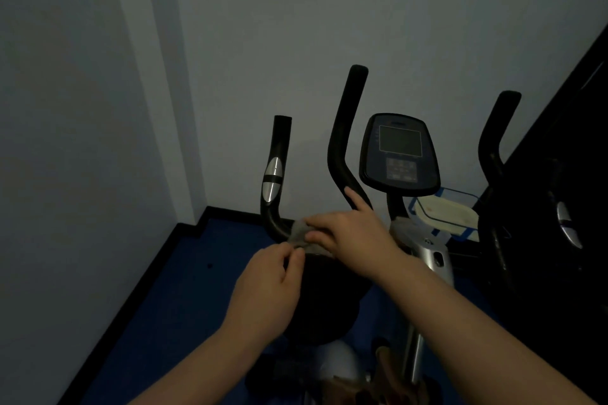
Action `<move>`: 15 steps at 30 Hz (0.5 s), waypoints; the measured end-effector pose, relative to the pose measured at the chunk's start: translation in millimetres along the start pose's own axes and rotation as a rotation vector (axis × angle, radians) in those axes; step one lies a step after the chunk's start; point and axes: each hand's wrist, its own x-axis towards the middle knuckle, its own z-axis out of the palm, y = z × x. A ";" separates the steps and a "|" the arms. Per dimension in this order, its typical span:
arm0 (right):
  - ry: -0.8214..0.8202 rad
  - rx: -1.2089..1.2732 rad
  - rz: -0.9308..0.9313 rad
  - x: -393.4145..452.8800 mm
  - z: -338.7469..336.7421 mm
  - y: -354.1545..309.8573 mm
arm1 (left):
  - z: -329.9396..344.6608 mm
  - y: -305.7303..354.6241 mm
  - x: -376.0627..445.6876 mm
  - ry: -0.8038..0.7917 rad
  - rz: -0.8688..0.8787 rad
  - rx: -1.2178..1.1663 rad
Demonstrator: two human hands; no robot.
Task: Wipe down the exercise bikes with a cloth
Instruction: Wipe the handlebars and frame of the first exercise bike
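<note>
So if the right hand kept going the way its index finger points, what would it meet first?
Most likely the black handlebar: the right hand has its index fingertip at that bar's lower bend, seemingly touching it already, though depth is unclear in this dim view.

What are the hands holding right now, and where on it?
Both hold the grey cloth: left hand pinches its near edge, right hand grips its right side.

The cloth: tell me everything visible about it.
The cloth is small, grey and crumpled, looking like soft fabric. It sits bunched on the lower bend of the bike's left handlebar. The left hand pinches its near edge, and the right hand grips it from above, forefinger extended. Most of it is hidden by fingers.
</note>
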 end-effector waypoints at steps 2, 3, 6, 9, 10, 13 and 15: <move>-0.009 0.006 -0.045 -5.2 2.9 6.4 | -0.7 0.3 -1.0 0.000 0.005 -0.010; -0.014 -0.003 -0.079 -10.3 3.8 12.2 | -0.7 0.0 -0.7 -0.007 0.005 -0.012; -0.105 -0.025 -0.135 -8.0 -1.7 21.3 | 0.5 -3.1 -0.6 -0.013 -0.003 -0.029; -0.147 0.119 -0.066 17.8 -2.8 4.3 | 0.0 -5.3 -1.4 -0.018 -0.007 -0.094; -0.149 0.192 -0.036 24.0 -0.7 -3.0 | -1.6 -6.0 -2.0 -0.020 -0.001 -0.125; -0.167 0.285 -0.005 28.2 4.5 -5.5 | -13.9 -13.3 -1.9 -0.007 0.070 -0.179; -0.242 0.282 -0.011 21.6 1.5 6.9 | -30.0 -25.5 6.6 0.057 0.093 -0.169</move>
